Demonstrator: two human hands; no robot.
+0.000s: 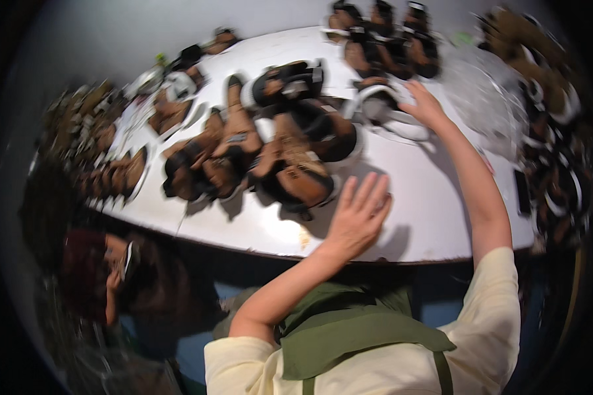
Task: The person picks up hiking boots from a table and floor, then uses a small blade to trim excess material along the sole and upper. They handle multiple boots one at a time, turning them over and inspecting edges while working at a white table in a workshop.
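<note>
Nearest, the left hand (359,214) lies flat and open on the white tabletop (435,210), holding nothing, just beside the sandal pile (270,148). Beyond the pile, the right hand (423,102) grips a white-soled sandal (385,112), long axis roughly crosswise, toe direction unclear. Most sandals look unsorted.

A shoe workshop or factory bench: a long white worktable (428,217) crowded with brown and black sandals (290,158), more pairs (382,39) beyond the reaching hands, and clear plastic bags (487,99) heaped alongside.
</note>
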